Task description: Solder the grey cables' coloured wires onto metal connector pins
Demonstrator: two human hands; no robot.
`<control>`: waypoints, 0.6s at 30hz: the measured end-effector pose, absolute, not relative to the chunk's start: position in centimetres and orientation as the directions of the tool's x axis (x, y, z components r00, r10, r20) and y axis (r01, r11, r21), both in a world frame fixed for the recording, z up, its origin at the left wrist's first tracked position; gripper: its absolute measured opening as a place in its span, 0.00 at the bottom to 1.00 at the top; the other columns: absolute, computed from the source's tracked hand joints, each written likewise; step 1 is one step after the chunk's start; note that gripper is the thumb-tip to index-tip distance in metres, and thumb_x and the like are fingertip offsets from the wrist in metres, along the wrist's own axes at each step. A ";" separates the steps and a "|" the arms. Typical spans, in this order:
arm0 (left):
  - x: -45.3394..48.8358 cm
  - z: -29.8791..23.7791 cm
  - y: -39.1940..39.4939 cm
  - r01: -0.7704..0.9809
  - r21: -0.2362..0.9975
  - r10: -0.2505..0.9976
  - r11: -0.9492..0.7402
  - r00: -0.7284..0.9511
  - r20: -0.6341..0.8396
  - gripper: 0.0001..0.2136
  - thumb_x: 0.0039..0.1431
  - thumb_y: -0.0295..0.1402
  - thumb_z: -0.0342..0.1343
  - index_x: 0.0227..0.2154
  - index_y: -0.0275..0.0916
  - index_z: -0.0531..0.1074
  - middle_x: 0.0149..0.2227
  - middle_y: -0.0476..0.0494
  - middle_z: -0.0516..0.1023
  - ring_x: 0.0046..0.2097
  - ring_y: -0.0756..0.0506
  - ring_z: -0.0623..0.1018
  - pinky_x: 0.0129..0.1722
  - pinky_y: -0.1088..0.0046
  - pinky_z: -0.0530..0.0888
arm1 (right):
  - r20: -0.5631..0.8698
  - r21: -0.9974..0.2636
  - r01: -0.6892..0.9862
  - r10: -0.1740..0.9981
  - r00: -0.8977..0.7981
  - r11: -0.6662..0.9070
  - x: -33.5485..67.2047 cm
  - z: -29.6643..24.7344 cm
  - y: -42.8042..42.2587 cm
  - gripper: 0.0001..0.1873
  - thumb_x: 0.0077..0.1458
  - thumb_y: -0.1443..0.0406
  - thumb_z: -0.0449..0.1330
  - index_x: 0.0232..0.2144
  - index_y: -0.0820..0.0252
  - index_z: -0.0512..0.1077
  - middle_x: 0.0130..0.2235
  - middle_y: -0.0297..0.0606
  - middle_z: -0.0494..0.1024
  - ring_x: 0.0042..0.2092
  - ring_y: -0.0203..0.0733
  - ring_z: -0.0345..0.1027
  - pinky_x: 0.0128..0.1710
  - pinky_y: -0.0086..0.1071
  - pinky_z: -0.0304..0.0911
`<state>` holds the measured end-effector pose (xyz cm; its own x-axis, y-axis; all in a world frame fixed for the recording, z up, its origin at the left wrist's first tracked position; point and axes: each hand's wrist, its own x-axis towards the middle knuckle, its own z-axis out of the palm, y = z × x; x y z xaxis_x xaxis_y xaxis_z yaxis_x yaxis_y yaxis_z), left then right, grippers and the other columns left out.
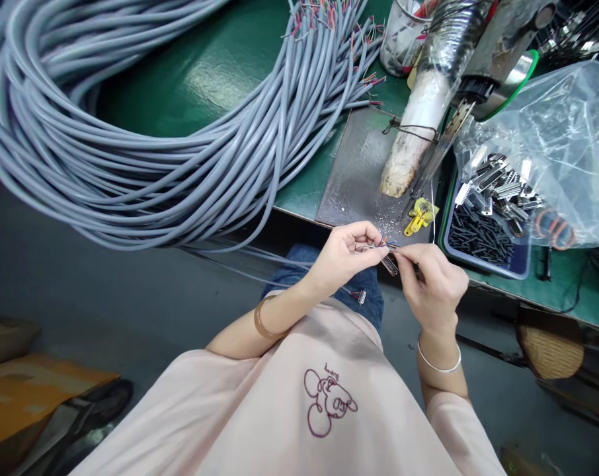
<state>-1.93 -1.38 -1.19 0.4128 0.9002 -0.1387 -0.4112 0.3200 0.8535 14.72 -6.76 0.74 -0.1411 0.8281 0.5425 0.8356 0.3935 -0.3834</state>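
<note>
My left hand [346, 254] is closed, pinching fine coloured wires [385, 242] between thumb and fingertips. Just below the fingertips a small metal multi-pin connector [389, 265] shows; which hand supports it is unclear. My right hand [431, 277] meets the left from the right side, its thumb and index finger pressed together beside the wires. Whatever lies in that pinch is too small to name. Over my lap, under the left wrist, hangs a grey cable end with another connector [361, 297].
A thick bundle of grey cables [180, 158] covers the green table's left. Ahead are a dark metal plate [356, 158], a white wrapped tube [403, 152] and yellow clips [421, 217]. At right stands a blue tray [520, 264] of black sleeves and metal connectors, partly under a plastic bag [567, 132].
</note>
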 end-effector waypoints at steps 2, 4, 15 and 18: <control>-2.0 -1.1 -1.5 -0.443 0.837 0.901 0.322 0.416 -0.127 0.14 0.47 0.31 0.72 0.27 0.35 0.71 0.25 0.54 0.72 0.23 0.58 0.65 0.24 0.83 0.66 | 0.591 -0.530 0.811 0.794 0.143 0.248 15.0 0.9 -6.8 0.05 0.63 0.66 0.60 0.33 0.57 0.74 0.30 0.32 0.77 0.28 0.32 0.68 0.26 0.28 0.60; -2.2 -1.1 -1.6 -0.461 0.826 0.887 0.325 0.450 -0.098 0.12 0.48 0.32 0.72 0.28 0.35 0.72 0.26 0.52 0.74 0.24 0.57 0.68 0.23 0.83 0.67 | 0.520 -0.721 0.682 0.746 0.415 0.123 15.6 1.4 -6.7 0.08 0.64 0.62 0.60 0.33 0.58 0.75 0.28 0.32 0.76 0.26 0.32 0.67 0.24 0.27 0.58; -3.5 -2.4 -0.3 -0.599 0.768 0.717 0.227 0.636 0.284 0.02 0.56 0.29 0.68 0.32 0.40 0.81 0.32 0.44 0.80 0.36 0.50 0.80 0.39 0.74 0.78 | -0.109 -0.966 0.244 0.988 -0.106 -0.081 15.5 2.6 -7.1 0.18 0.57 0.59 0.68 0.51 0.48 0.78 0.29 0.30 0.78 0.21 0.26 0.56 0.18 0.24 0.49; -3.4 -3.8 0.0 -0.600 0.761 0.667 0.247 0.675 0.316 0.04 0.54 0.33 0.69 0.28 0.40 0.81 0.29 0.43 0.78 0.34 0.48 0.79 0.36 0.72 0.78 | 0.026 -0.951 0.309 1.000 0.018 0.019 14.5 3.0 -7.7 0.15 0.58 0.63 0.67 0.48 0.43 0.80 0.33 0.30 0.78 0.23 0.26 0.55 0.20 0.26 0.49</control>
